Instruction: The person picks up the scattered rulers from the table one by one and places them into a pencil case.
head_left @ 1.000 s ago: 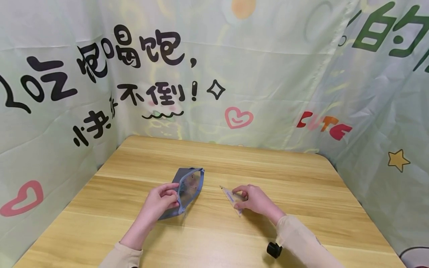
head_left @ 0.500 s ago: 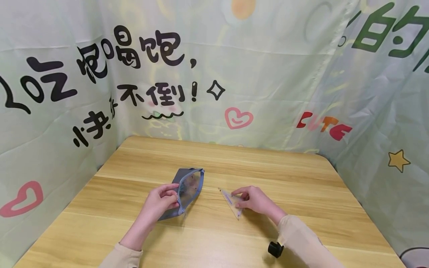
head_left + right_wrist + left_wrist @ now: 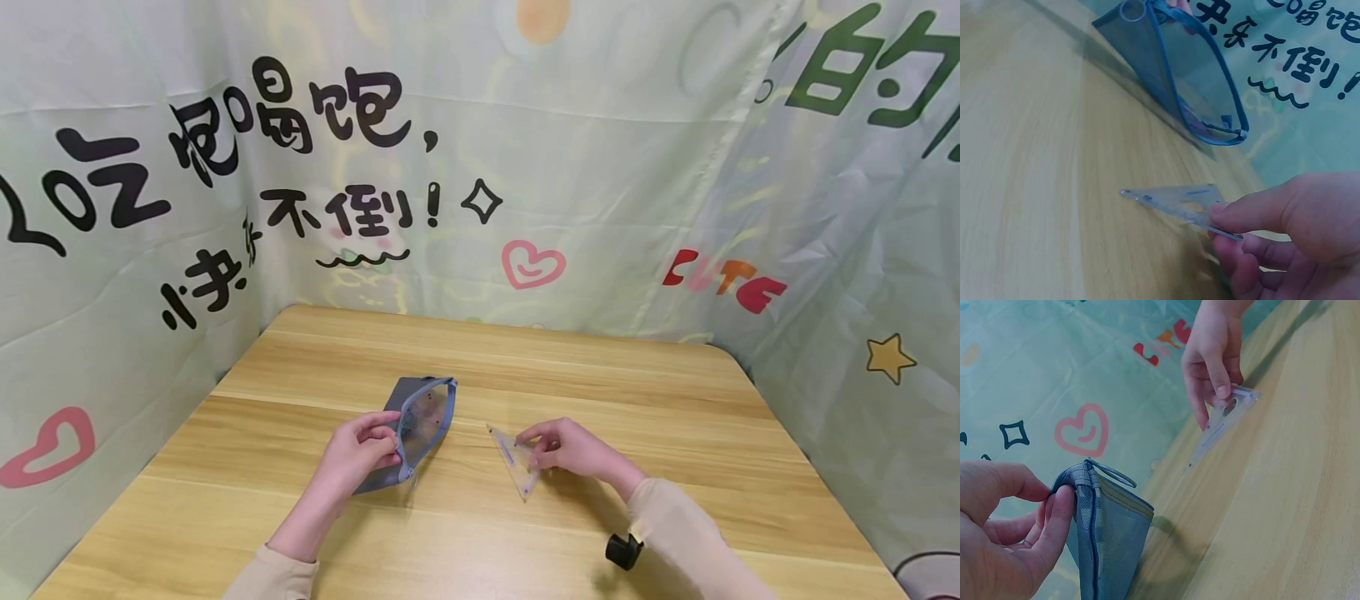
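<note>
My left hand (image 3: 365, 446) pinches the near rim of a blue-grey zip pouch (image 3: 424, 427), whose mouth gapes toward the right. In the left wrist view, the thumb and fingers grip the pouch's (image 3: 1113, 531) zipped edge beside its ring pull. To the right, my right hand (image 3: 573, 448) holds a clear triangular set square (image 3: 516, 463) by one corner between thumb and fingers. In the right wrist view the set square (image 3: 1175, 201) hangs above the table, its long point directed at the pouch. Some small, unclear items show inside the pouch (image 3: 1172, 94).
A small black cylindrical object (image 3: 623, 551) is beside the right sleeve (image 3: 686, 533). The wooden table (image 3: 600, 367) is bordered at the back and sides by a printed cloth curtain (image 3: 600, 183).
The set square has turned and shifted slightly left in the right hand, its lower tip swinging toward the pouch side. The left hand and pouch stay in place.
</note>
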The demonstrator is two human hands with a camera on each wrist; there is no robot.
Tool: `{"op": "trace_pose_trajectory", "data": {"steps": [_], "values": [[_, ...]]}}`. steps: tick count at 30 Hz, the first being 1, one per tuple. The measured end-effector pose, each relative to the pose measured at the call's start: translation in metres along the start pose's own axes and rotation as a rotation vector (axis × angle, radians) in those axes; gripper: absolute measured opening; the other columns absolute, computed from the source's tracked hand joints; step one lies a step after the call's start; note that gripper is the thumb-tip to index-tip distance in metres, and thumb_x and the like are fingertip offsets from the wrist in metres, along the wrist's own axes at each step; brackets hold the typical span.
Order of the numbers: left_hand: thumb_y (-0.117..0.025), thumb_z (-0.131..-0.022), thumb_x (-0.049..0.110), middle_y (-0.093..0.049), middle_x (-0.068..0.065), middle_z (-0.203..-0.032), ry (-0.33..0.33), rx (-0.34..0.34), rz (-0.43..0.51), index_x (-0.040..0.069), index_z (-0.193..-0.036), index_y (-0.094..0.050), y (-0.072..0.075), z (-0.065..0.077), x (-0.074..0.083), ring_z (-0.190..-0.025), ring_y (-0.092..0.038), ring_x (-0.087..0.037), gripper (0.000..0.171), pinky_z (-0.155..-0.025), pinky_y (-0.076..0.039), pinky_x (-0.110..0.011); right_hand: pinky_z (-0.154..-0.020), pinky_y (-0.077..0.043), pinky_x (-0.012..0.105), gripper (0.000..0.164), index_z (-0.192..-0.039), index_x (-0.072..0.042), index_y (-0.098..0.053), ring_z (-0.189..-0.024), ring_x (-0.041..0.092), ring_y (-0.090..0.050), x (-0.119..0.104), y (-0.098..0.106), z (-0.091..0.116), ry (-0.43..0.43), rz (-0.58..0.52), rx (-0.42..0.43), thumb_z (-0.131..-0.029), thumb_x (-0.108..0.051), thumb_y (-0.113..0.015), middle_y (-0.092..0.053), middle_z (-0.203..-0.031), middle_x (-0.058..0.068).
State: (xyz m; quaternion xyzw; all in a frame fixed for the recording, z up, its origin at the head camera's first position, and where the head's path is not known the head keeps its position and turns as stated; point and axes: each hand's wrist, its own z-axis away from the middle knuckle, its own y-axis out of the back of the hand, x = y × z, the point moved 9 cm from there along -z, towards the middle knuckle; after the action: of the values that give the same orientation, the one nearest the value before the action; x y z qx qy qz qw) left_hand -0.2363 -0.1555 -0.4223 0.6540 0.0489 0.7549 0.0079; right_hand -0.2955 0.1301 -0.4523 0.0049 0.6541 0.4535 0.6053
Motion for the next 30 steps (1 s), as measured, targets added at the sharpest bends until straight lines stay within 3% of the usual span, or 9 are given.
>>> {"op": "trace_pose_trajectory", "data": {"steps": [5, 16, 25, 30], "values": [[-0.06, -0.087, -0.003, -0.058, -0.007, -0.09, 0.0, 0.0, -0.001, -0.005, -0.131, -0.057, 0.0002, -0.0001, 0.0001, -0.076, -0.061, -0.013, 0.045, -0.07, -0.06, -0.022, -0.055, -0.046, 0.02, 0.038, -0.125, 0.008, -0.062, -0.068, 0.011, -0.054, -0.001, -0.003, 0.0026, -0.024, -0.085, -0.053, -0.088, -0.002, -0.065, -0.068, -0.087, 0.015], [-0.061, -0.087, -0.003, -0.058, -0.007, -0.089, -0.008, -0.011, 0.001, -0.006, -0.131, -0.056, -0.0006, 0.0003, 0.0011, -0.075, -0.061, -0.012, 0.045, -0.07, -0.06, -0.022, -0.06, -0.044, 0.018, 0.029, -0.116, 0.006, -0.067, -0.075, 0.011, -0.053, -0.0019, -0.0049, 0.0022, -0.022, -0.076, -0.089, -0.088, 0.004, -0.063, -0.067, -0.089, 0.012], [-0.061, -0.087, -0.003, -0.057, -0.006, -0.089, -0.009, -0.013, 0.001, -0.006, -0.132, -0.056, -0.0004, 0.0006, 0.0004, -0.076, -0.061, -0.013, 0.045, -0.07, -0.06, -0.022, -0.057, -0.048, 0.02, 0.034, -0.121, 0.005, -0.064, -0.07, 0.012, -0.058, 0.0003, -0.0017, 0.0013, -0.058, -0.138, -0.035, -0.087, 0.004, -0.06, -0.068, -0.089, 0.012], [-0.061, -0.087, -0.003, -0.057, -0.006, -0.089, -0.008, -0.015, 0.003, -0.006, -0.132, -0.056, -0.0003, 0.0001, 0.0, -0.076, -0.061, -0.012, 0.045, -0.071, -0.06, -0.022, -0.062, -0.053, 0.022, 0.034, -0.125, 0.006, -0.062, -0.073, 0.013, -0.062, 0.0009, 0.002, -0.0008, -0.074, -0.2, 0.008, -0.091, 0.002, -0.06, -0.068, -0.088, 0.011]]}}
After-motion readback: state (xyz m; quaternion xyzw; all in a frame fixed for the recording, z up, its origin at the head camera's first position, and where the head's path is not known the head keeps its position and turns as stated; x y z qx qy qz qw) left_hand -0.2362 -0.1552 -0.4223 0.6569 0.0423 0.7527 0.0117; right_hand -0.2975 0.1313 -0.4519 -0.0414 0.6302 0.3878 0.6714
